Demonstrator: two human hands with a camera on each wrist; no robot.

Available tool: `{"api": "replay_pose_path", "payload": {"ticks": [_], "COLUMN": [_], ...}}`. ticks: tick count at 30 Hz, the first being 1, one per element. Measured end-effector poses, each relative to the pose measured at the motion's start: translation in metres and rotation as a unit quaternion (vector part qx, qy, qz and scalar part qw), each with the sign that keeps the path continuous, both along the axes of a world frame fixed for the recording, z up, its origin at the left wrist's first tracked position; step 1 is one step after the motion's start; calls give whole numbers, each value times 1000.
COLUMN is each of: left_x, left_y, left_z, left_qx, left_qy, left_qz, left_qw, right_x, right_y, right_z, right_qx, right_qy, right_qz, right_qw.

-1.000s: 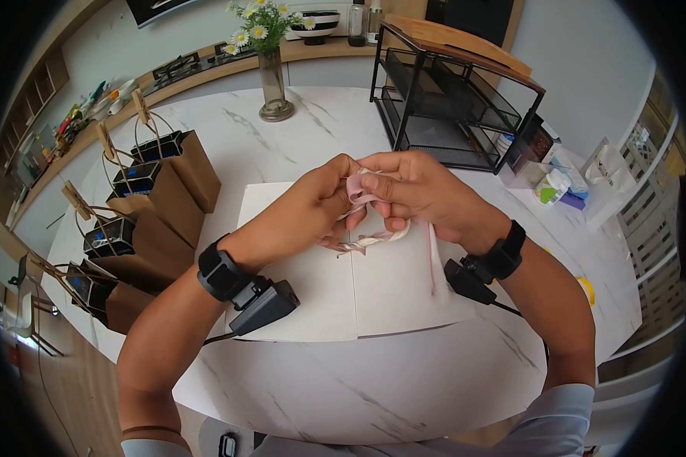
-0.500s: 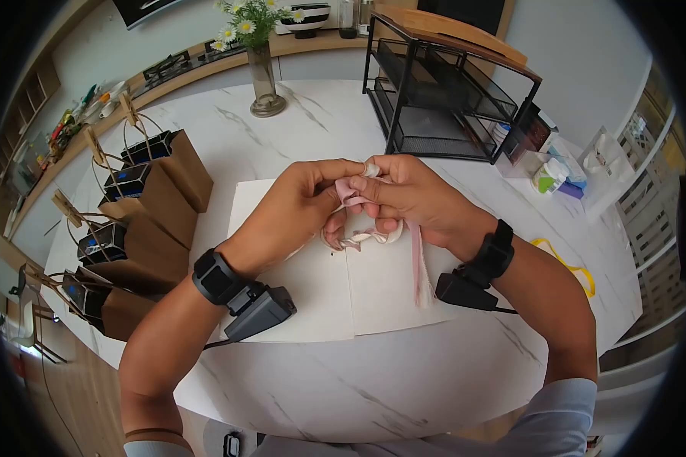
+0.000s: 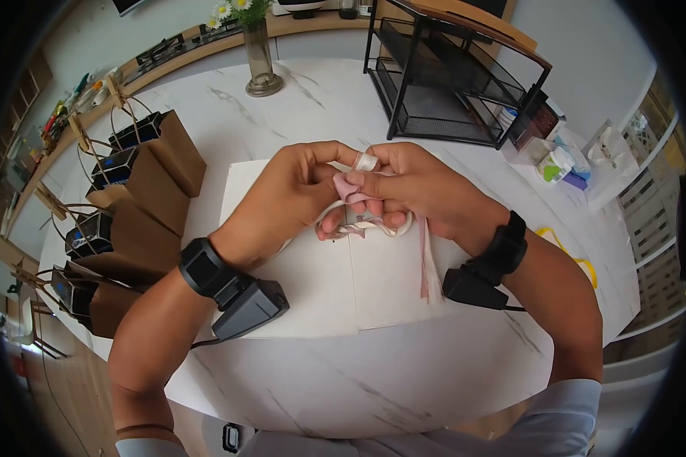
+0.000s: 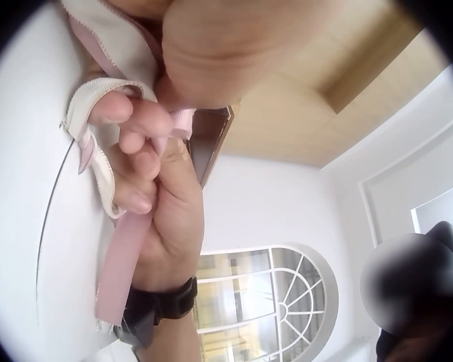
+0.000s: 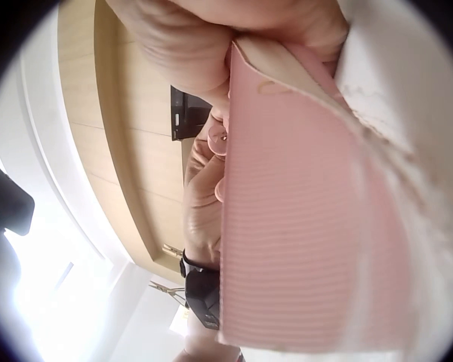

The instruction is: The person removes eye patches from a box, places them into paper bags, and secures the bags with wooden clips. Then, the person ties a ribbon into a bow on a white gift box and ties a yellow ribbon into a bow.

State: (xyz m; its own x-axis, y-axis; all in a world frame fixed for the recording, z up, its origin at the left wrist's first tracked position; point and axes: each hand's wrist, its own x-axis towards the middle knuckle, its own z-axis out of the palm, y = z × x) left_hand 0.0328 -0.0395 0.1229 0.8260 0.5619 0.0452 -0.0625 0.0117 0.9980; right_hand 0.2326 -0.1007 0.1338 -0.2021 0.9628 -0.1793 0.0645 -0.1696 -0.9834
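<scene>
Both hands meet over the white sheets in the middle of the table, working a pink and white ribbon [image 3: 346,188]. My left hand [image 3: 278,198] pinches a folded part of it between thumb and fingers. The right hand [image 3: 431,190] grips the same bunch from the other side, its thumb laid over the pink fold. Between the forefingers a short white loop pokes up. Another stretch curves below the fingertips. In the right wrist view a wide, ribbed pink ribbon tail [image 5: 309,219] hangs down; the left wrist view shows white-edged ribbon [image 4: 98,177] wound about the fingers.
Several brown paper bags [image 3: 160,164] with clothespins on their handles line the left side. A vase [image 3: 261,65] of daisies stands at the back, beside a black mesh rack [image 3: 442,114]. White sheets [image 3: 305,297] lie beneath the hands. A yellow loop [image 3: 587,270] lies near the right forearm.
A white loop of ribbon has risen between the forefingers, larger than half a second ago. The pink fold is pressed smaller under the right thumb. The head view has tilted down slightly.
</scene>
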Motion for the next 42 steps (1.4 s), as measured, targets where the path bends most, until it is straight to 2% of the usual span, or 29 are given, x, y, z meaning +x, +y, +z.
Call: {"api": "replay_pose_path", "payload": {"ticks": [3,4,5,7,9,10,13,15,20,22,25,27,31,35,38,42], "left_x": [0,-1,-1,0,0,1,1,-2,-5,-6,-6,-7,-6,-5,-4,-6], "left_y": [-1,1,3,5,5,5,6,5,4,1,-3,-2,-3,-6,-7,-4], "left_z": [3,6,4,-3,-1,-1,-2,2,4,4,4,5,2,1,3,0], "left_qx": [36,47,51,127,108,112,97,35,24,13,2,56,25,10,-16,-66], "left_qy": [35,55,56,13,24,23,12,9,24,14,-8,27,24,29,20,1], "left_qz": [16,-2,-3,-45,-63,-57,-44,-37,-18,-1,11,13,19,20,12,0], "left_qw": [999,997,997,991,992,992,994,999,999,1000,1000,998,999,999,1000,998], "right_x": [2,3,3,4,6,2,0,1,9,7,3,-5,-11,-13,-7,-5], "right_y": [1,0,-1,-1,-3,-4,-4,-4,-3,-5,-4,-5,-11,-15,-15,-18], "right_z": [-3,-2,-1,2,3,4,2,1,-3,-4,-4,-4,-5,-9,-10,-6], "right_qx": [-1,3,-8,-11,-26,-21,9,-2,-14,6,29,28,41,78,91,93], "right_qy": [10,11,8,5,36,31,59,51,50,48,43,28,-6,-22,15,-25], "right_qz": [15,14,19,24,49,15,19,23,44,-13,-36,-54,-87,-86,-49,-19], "right_qw": [1000,1000,1000,1000,998,999,998,998,998,999,998,998,995,993,995,995]}}
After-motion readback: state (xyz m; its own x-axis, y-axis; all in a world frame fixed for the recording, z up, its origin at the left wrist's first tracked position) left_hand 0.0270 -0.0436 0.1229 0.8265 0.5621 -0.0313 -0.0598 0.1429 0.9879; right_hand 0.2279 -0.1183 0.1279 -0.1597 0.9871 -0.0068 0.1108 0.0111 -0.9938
